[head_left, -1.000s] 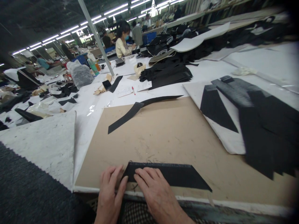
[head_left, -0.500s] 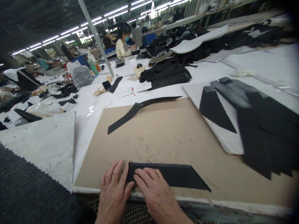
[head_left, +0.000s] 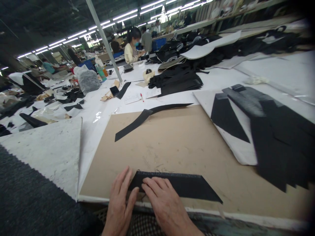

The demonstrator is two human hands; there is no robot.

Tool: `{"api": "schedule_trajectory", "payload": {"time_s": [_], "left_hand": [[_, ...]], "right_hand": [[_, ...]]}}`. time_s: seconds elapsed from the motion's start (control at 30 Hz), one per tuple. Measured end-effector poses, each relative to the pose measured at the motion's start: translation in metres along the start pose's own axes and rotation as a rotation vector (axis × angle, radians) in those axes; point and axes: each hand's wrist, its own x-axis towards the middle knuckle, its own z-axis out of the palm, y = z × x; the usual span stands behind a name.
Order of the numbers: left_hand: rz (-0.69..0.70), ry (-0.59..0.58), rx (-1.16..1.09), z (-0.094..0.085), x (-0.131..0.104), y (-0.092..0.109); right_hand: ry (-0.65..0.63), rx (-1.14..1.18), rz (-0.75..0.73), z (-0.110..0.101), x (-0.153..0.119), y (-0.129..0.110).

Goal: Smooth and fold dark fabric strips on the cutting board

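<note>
A black fabric piece (head_left: 189, 186) with a slanted right end and a narrow band along its top edge lies on the tan board (head_left: 159, 147), near the front edge. My right hand (head_left: 163, 200) rests flat on it, left of its middle, fingers spread a little. At the piece's left end is my left hand (head_left: 121, 196), thumb apart from the fingers, its fingertips on or just beside the fabric. Farther back on the board lie two narrow black strips (head_left: 134, 125), one end over the other.
On the right, a stack of black cut pieces (head_left: 283, 141) overlaps a pale board (head_left: 243, 154). A pale panel (head_left: 49, 147) lies at left. Behind are a metal pole (head_left: 104, 39), a black fabric pile (head_left: 179, 82), a grey plastic bag (head_left: 87, 80) and a seated person (head_left: 131, 49).
My left hand has shifted slightly and its thumb has moved left, uncovering the fabric's slanted left end. My right hand is nearly still. The view has tilted slightly.
</note>
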Motion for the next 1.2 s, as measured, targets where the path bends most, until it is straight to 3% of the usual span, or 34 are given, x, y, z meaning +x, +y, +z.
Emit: {"api": "schedule_trajectory", "payload": {"time_s": [0.1, 0.33, 0.53, 0.87, 1.07, 1.2], "left_hand": [[-0.118, 0.05, -0.105, -0.004, -0.006, -0.004], [-0.034, 0.106, -0.069, -0.006, -0.015, -0.014], [0.037, 0.143, 0.021, -0.004, -0.018, -0.011], [0.205, 0.146, 0.178, 0.0, -0.032, -0.008], [0.085, 0.172, 0.037, -0.005, -0.031, -0.008], [0.123, 0.156, 0.18, 0.0, -0.024, -0.007]], "right_hand": [[-0.038, 0.019, -0.005, -0.008, 0.001, 0.0], [-0.208, -0.041, -0.002, -0.034, 0.038, -0.002], [-0.261, -0.105, -0.193, -0.025, 0.069, -0.005], [-0.233, -0.15, -0.243, -0.008, 0.06, -0.001], [-0.239, -0.144, -0.238, -0.006, 0.058, 0.001], [-0.231, -0.135, -0.238, -0.007, 0.058, 0.001]]}}
